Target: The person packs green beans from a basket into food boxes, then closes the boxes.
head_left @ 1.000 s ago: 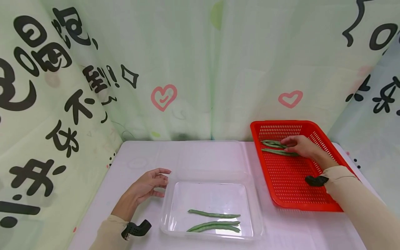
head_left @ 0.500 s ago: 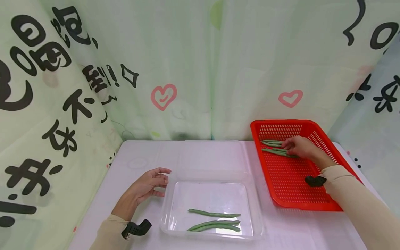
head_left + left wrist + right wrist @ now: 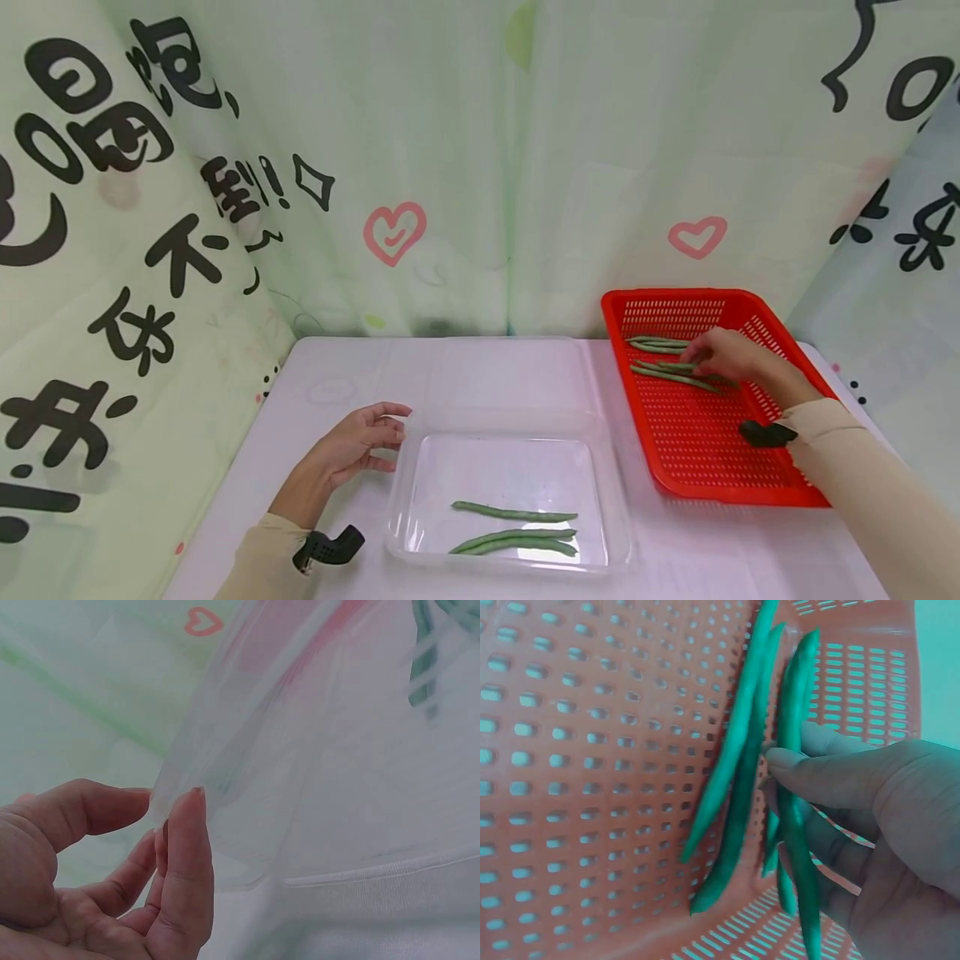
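Observation:
My right hand is inside the red perforated basket, pinching a green bean between thumb and fingers. Two more beans lie beside it in the right wrist view. Farther back in the basket is another small group of green beans, partly behind my fingers. My left hand rests at the back left edge of a clear plastic container, its fingers loosely bent against the rim. Inside the container, one green bean lies apart from two touching ones near the front.
Behind the container a clear flap, seemingly its lid, lies on the white table. The basket stands to the right of the container. Printed curtains close off the back and both sides.
My right hand has moved slightly right and, over the second, drawn the front beans in the basket a little toward me and right, spreading them. The left hand stays in place.

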### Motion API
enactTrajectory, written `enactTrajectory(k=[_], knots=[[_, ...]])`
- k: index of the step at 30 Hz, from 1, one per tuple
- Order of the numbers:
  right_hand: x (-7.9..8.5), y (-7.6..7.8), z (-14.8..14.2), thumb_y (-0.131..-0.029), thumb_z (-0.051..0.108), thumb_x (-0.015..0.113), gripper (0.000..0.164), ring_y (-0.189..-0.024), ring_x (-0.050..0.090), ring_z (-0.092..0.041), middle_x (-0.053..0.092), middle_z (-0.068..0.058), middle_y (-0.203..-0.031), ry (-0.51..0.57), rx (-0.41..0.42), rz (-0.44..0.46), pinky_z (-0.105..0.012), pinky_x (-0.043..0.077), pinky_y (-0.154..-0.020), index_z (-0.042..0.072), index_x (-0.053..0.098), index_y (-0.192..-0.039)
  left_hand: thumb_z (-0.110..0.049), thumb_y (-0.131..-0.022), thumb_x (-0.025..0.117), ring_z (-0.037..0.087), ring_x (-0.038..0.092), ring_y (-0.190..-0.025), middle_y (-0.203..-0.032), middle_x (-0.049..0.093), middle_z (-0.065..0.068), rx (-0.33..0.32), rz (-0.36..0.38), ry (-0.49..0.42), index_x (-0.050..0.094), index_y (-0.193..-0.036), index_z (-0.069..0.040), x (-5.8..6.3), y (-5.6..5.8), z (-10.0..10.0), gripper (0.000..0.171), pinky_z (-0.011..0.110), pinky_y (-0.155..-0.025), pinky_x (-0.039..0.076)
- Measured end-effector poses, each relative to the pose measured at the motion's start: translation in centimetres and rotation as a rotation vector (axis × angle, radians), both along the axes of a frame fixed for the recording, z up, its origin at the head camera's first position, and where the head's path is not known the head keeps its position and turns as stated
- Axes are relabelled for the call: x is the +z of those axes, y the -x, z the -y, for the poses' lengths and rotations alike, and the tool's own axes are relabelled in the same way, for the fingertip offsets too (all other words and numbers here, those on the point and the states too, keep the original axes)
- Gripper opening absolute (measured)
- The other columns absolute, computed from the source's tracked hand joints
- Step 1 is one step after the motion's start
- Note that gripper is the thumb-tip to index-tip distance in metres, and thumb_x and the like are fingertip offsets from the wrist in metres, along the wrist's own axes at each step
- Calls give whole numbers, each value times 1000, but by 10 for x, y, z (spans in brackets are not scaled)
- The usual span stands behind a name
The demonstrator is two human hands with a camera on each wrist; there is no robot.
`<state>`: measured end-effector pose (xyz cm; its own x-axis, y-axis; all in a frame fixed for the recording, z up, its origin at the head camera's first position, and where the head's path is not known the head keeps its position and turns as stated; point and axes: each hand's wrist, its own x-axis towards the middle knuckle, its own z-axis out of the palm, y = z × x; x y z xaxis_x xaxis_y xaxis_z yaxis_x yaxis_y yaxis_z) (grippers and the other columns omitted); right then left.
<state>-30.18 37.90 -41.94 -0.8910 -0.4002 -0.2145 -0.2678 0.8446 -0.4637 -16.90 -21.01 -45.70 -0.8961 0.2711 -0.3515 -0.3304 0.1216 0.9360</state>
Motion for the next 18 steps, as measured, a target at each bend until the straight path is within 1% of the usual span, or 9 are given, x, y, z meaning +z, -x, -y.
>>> enactTrajectory(k=[4, 7, 10, 14, 18], knots=[[4, -5, 1, -89, -5, 69, 15, -84, 60, -23, 72, -12, -96, 15, 11, -15, -35, 55, -75, -1, 74, -103, -4, -97, 60, 25, 62, -96, -102, 57, 5, -1, 1, 3, 47, -141, 4, 0, 0, 0, 47, 33, -68, 61], [7, -8, 1, -88, -3, 72, 14, -83, 61, -21, 72, -9, -95, 20, 19, -59, -31, 55, -75, 1, 74, -102, -5, -96, 61, 25, 62, -95, -101, 57, 5, -7, 5, -1, 46, -142, 4, 0, 0, 0, 49, 32, -68, 61], [11, -12, 1, -88, -2, 73, 16, -83, 62, -20, 72, -9, -96, 37, 16, -86, -27, 55, -74, 2, 74, -103, -5, -96, 62, 25, 63, -95, -100, 57, 4, -14, 11, -8, 45, -142, 4, 0, 0, 0, 50, 31, -67, 61], [16, -16, 1, -89, -4, 70, 19, -90, 61, -24, 71, -12, -102, 68, -13, -111, -23, 55, -73, 2, 73, -107, -4, -96, 62, 24, 63, -94, -100, 57, 3, -16, 16, -12, 45, -142, 4, 1, 0, 0, 50, 31, -67, 60], [21, -17, 3, -90, -3, 70, 24, -99, 61, -28, 70, -13, -109, 86, -36, -172, -18, 54, -76, 4, 72, -113, -4, -96, 62, 25, 63, -94, -99, 57, 4, -12, 15, -11, 45, -142, 4, 1, 1, 0, 50, 31, -67, 60]])
